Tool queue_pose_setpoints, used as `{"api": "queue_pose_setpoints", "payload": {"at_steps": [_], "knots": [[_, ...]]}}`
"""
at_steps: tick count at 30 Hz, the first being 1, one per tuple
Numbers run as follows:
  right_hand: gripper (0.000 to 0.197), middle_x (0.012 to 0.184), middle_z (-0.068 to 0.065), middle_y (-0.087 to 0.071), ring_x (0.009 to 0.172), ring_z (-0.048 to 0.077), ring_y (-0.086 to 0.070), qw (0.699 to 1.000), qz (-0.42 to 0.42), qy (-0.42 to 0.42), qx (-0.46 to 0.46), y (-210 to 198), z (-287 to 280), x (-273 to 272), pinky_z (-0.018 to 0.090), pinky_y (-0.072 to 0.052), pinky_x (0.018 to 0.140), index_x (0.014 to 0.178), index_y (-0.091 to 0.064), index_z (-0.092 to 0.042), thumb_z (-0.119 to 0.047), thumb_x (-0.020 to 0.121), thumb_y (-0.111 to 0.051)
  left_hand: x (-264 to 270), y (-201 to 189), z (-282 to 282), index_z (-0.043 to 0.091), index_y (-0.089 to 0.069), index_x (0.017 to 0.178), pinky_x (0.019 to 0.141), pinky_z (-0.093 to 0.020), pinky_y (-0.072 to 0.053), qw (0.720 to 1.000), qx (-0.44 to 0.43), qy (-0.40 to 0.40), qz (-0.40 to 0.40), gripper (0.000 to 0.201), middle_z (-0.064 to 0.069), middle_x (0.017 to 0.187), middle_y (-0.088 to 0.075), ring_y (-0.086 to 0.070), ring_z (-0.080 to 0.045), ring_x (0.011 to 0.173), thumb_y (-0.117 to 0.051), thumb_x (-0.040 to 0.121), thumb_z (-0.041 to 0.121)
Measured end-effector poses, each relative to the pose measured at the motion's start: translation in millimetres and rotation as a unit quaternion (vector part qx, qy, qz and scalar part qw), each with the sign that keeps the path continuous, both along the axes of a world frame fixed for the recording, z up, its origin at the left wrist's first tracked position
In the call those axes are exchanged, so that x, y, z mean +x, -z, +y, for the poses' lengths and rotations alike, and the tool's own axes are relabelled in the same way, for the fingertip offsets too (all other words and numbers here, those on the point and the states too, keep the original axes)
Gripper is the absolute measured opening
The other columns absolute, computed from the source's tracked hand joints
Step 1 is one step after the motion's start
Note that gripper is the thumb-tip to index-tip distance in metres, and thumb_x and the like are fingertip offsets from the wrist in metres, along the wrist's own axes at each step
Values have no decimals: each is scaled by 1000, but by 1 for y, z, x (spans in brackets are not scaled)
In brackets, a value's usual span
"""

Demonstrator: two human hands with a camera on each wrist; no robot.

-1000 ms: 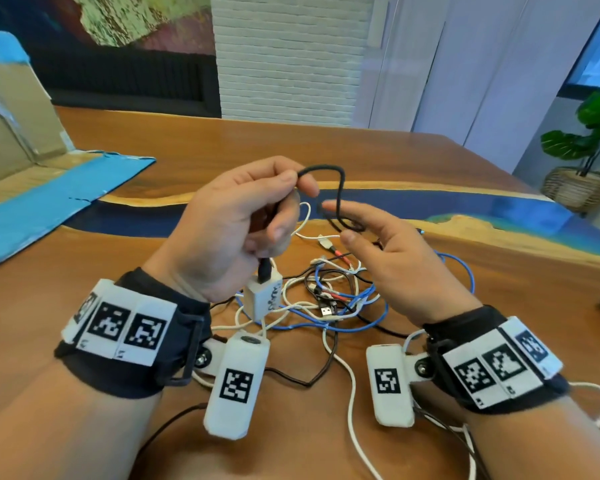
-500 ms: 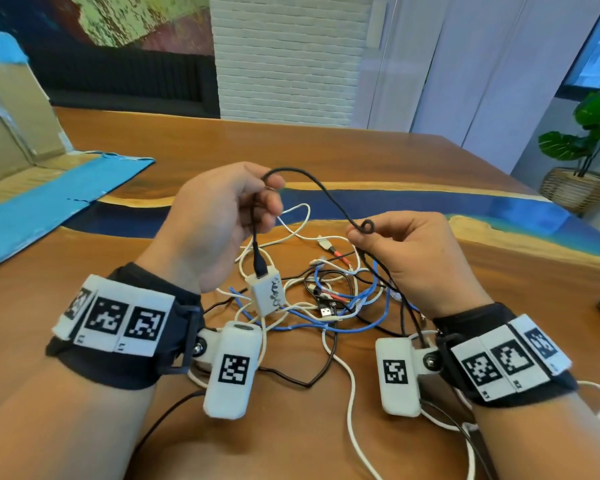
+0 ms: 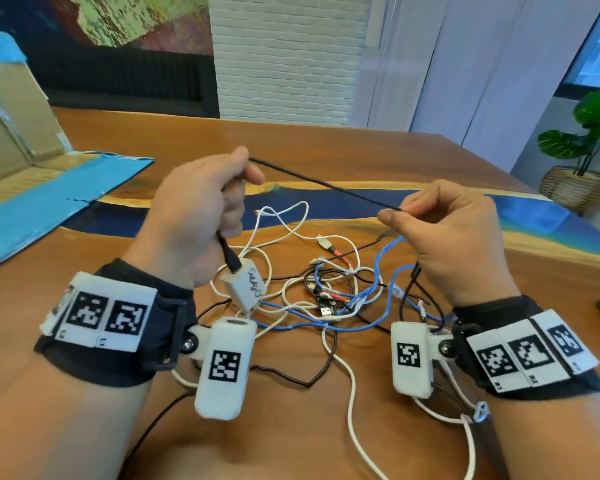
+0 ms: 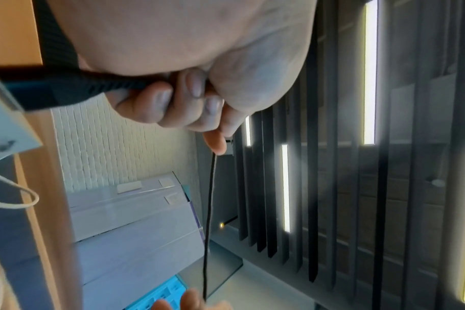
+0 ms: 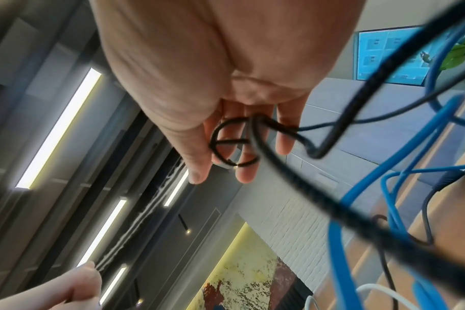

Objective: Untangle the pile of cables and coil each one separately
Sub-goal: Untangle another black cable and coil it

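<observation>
Black cable (image 3: 321, 184) ran taut across mid-frame, upper left to lower right, from the fisted left hand (image 3: 191, 216) to the right hand's (image 3: 451, 237) fingertip pinch, above the pile (image 3: 326, 292).

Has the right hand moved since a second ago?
Yes. The right hand has swung out to the right of the cable pile, pulling the black cable taut.
</observation>
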State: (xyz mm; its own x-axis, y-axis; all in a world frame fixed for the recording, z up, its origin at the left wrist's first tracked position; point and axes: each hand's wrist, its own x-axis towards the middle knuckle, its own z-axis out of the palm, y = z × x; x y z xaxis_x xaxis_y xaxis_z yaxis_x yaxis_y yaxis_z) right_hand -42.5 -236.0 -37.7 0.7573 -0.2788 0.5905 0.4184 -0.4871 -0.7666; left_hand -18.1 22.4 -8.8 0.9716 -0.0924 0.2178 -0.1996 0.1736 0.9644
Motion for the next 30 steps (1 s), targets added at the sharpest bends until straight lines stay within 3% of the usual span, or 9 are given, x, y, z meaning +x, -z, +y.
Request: {"api": "queue_pose_setpoints", "payload": {"at_steps": [5,10,13,16,19,21,23,26,30], "knots": [[27,68,9,-67,49,12,-62,1000,18,0,12,-1,-2,-1,25,-49,53,75,-56,-16,-21,87,-80,-1,4,-5,16,-63,87,47,-30,-19,1000,8,-5,4,35,5,55,-28,-20,-12,48,-42,109,34],[16,62,-13,-67,56,-3,-58,977,147,-140,-57,-5,-6,-7,8,-41,59,88,-72,-13,-21,99,-63,7,0,8,18,-64,87,43,-25,-20,997,-42,-60,15,35,6,57,-32,-22,-9,46,-42,108,36],[21,79,-12,-76,71,-8,-65,955,209,-177,-114,-5,-4,-9,4,-42,67,96,-79,-18,-15,101,-59,11,-1,15,20,-66,92,43,-24,-23,993,-67,-95,24,33,9,59,-40,-26,-8,47,-43,107,38],[29,88,-14,-77,88,-8,-66,937,241,-173,-186,-6,-3,-10,9,-43,74,79,-79,-24,-21,100,-60,13,-1,20,21,-67,93,44,-24,-22,990,-78,-116,25,33,9,60,-42,-27,-8,46,-43,107,40],[43,62,-10,-61,63,3,-55,939,231,-185,-176,-4,-5,-9,13,-41,63,77,-70,-1,-30,103,-54,15,-1,20,21,-68,96,45,-25,-22,991,-68,-114,28,34,9,61,-43,-27,-7,47,-43,107,41],[43,57,-2,-46,56,12,-43,951,207,-179,-145,-3,-6,-7,26,-40,61,86,-71,1,-33,105,-51,14,1,14,20,-70,103,44,-25,-23,994,-35,-93,34,39,8,62,-46,-28,-7,46,-39,108,43],[40,58,1,-56,55,16,-49,963,169,-164,-129,-2,-6,-4,36,-44,62,81,-72,-4,-28,106,-52,11,3,4,20,-71,110,43,-24,-24,998,6,-51,40,43,6,62,-49,-29,-8,46,-36,109,45],[24,68,2,-72,59,20,-65,978,125,-124,-111,-2,-3,-4,37,-57,65,87,-78,-18,-19,102,-60,4,5,-7,22,-70,115,45,-26,-23,998,52,-18,25,41,4,61,-49,-31,-9,48,-33,111,40],[16,72,9,-74,60,25,-70,992,99,-72,-16,-4,-14,-2,36,-60,66,87,-76,-11,-13,98,-65,5,1,0,20,-67,114,43,-26,-22,997,-8,-77,-18,38,5,62,-49,-29,-9,48,-32,111,33]]}}
